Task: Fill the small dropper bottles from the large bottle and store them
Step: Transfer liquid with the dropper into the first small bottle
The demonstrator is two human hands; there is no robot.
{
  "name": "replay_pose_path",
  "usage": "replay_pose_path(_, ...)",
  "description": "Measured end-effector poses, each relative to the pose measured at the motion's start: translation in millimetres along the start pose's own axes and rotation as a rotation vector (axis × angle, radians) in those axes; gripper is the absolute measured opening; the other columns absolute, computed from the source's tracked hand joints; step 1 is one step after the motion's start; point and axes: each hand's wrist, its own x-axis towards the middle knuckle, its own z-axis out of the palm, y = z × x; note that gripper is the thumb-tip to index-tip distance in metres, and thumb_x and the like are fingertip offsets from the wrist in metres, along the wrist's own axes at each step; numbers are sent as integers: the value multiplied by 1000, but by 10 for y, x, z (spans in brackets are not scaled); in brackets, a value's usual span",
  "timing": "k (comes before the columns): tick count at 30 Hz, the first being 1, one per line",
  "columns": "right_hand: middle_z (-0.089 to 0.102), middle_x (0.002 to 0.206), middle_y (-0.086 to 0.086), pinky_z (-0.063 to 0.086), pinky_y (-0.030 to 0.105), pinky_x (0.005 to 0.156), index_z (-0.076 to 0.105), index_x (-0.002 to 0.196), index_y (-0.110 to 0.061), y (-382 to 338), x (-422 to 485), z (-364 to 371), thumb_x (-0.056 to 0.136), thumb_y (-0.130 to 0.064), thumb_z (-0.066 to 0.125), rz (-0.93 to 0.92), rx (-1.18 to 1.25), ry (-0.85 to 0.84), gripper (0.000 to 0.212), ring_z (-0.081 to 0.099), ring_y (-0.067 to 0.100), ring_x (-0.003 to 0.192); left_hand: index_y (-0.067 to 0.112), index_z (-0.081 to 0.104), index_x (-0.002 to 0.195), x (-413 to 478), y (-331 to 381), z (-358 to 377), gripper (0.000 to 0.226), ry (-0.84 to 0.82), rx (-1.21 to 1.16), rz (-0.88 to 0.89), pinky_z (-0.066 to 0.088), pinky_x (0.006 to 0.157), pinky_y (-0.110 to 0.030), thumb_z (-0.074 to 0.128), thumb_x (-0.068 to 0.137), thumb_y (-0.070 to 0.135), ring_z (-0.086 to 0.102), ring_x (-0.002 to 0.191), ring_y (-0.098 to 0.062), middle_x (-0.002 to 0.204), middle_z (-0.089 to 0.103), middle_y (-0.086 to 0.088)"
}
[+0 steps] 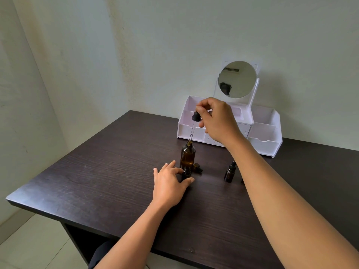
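Note:
A large amber bottle [187, 155] stands open on the dark table [108, 171]. My right hand [217, 119] pinches the black bulb of a glass dropper [194, 121], whose tip hangs just above the large bottle's mouth. My left hand [169, 183] holds a small open dropper bottle [186, 172] upright in front of the large bottle, between thumb and fingers. A loose small cap [197, 167] lies beside the large bottle. Another small capped dropper bottle [230, 172] stands to the right, partly behind my right forearm.
A white organiser [264, 136] with open compartments and a round mirror [237, 79] stands at the table's back against the wall. The table's left edge drops off to the floor [29, 247].

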Motion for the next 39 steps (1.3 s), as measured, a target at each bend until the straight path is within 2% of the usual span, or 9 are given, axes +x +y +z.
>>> replay_pose_path(2,63,78,-11,44,10,45,62,97,-12,-22,-7,-36,100,-14,55,-2,36,42,8,62,-5,54,28,68,121,1,-3,1,48,-4,-2,-3,1,122,-49,69,82,56,22,148,-18,157,35,1)
replay_pose_path(7,67,90,-4,57,31,50,62,102,-15,-57,-53,-120,100,-20,55,-23,44,106,9,69,14,56,27,68,121,16,-3,-3,49,4,-10,-5,0,122,-48,70,82,56,22,148,-17,156,36,1)
replay_pose_path(10,66,99,4,54,27,47,60,104,-15,-86,-145,-160,101,-20,54,-29,77,112,9,70,16,57,26,69,120,19,-2,2,48,5,-13,-3,0,122,-47,71,82,55,23,148,-18,156,37,0)
replay_pose_path(14,66,95,8,56,30,49,58,102,-14,-116,-278,-152,100,-18,54,-31,126,112,6,69,19,58,26,70,119,9,3,5,46,0,-21,-5,0,121,-47,71,82,54,25,147,-19,155,38,-1)
replay_pose_path(21,65,94,-2,57,27,52,60,102,-15,-85,-474,-45,99,-18,57,-43,124,71,5,69,16,58,25,69,121,0,14,-17,47,-11,2,-1,-1,119,-49,70,84,53,26,147,-21,156,37,-1)
replay_pose_path(25,63,91,-8,59,30,53,60,104,-15,-49,-554,12,99,-19,58,-24,115,39,6,69,17,59,24,67,124,-3,32,-38,48,-26,2,-11,-2,120,-51,70,84,52,24,148,-22,157,34,0)
replay_pose_path(33,66,91,-4,60,30,56,60,104,-19,11,-598,84,99,-23,58,-12,74,2,7,68,11,57,24,66,125,6,34,-34,50,-28,13,-15,0,120,-53,70,84,52,25,147,-23,157,34,0)
replay_pose_path(39,67,88,-3,61,35,58,62,106,-16,51,-624,137,99,-21,59,13,66,-12,9,69,14,57,24,66,124,8,43,-32,48,-24,16,-20,-1,120,-53,70,84,51,25,147,-23,157,34,0)
